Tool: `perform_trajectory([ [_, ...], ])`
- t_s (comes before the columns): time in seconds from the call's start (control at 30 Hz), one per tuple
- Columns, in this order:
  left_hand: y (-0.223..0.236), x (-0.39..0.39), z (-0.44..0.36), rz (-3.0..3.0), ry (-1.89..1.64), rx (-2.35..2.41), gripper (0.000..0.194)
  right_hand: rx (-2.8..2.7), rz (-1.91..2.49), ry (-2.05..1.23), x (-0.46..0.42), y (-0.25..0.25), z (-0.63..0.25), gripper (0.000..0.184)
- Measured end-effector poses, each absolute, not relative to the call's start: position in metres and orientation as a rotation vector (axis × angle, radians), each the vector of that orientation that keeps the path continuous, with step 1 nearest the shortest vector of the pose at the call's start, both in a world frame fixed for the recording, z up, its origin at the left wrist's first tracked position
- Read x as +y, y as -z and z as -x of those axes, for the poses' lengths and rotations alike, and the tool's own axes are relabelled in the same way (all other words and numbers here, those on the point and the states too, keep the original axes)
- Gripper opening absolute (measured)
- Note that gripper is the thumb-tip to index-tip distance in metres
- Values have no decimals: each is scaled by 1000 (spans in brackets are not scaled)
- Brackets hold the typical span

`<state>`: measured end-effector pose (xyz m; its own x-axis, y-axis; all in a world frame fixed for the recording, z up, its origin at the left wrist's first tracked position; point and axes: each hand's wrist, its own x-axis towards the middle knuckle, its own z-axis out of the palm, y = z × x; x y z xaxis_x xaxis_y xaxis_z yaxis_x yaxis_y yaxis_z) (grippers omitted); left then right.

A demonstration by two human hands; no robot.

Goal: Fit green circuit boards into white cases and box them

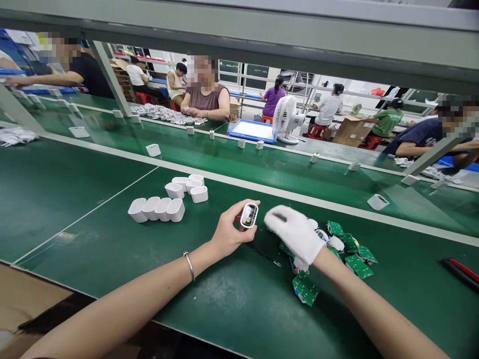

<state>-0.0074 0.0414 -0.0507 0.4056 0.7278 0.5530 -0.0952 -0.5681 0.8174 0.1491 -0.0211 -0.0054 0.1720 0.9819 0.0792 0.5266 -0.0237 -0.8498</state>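
Note:
My left hand (229,230) is bare and grips a small white charger shell (249,216), open end facing me with parts visible inside. My right hand (295,234) wears a white glove and hovers just right of the shell, fingers curled over a heap of green circuit boards (352,252) with white parts; whether it holds one is hidden. More boards (305,288) lie near my right wrist. Left of my hands, a row of empty white shells (157,209) and a smaller cluster of shells (189,187) stand on the green work surface (112,179).
Single white shells (377,201) ride on the green conveyor belt (262,164) beyond a white line. A red and black tool (462,271) lies at the right edge. A white fan (286,119) and blue tray (252,130) stand farther back. Other people work across the line.

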Motion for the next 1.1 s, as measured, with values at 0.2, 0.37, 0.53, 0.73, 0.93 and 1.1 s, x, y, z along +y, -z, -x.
perform_trajectory([
  [0.2,52,51,12,-1732,-1234,451,46,-1778,1946,-867,-36,30,-135,28],
  [0.37,58,62,15,-1540,-1292,426,44,-1384,1744,-1458,-30,-11,-164,20],
  [0.53,56,59,11,-1494,-1218,522,34,-953,1130,-1225,-19,-28,-167,37],
  [0.73,52,50,10,-1540,-1155,413,38,-873,1032,-969,-16,4,-134,44],
  [0.93,54,49,11,-1562,-1125,422,40,-848,1036,-853,-19,11,-126,39],
  [1.1,53,48,11,-1562,-1122,401,40,-831,1024,-798,-18,16,-124,37],
])
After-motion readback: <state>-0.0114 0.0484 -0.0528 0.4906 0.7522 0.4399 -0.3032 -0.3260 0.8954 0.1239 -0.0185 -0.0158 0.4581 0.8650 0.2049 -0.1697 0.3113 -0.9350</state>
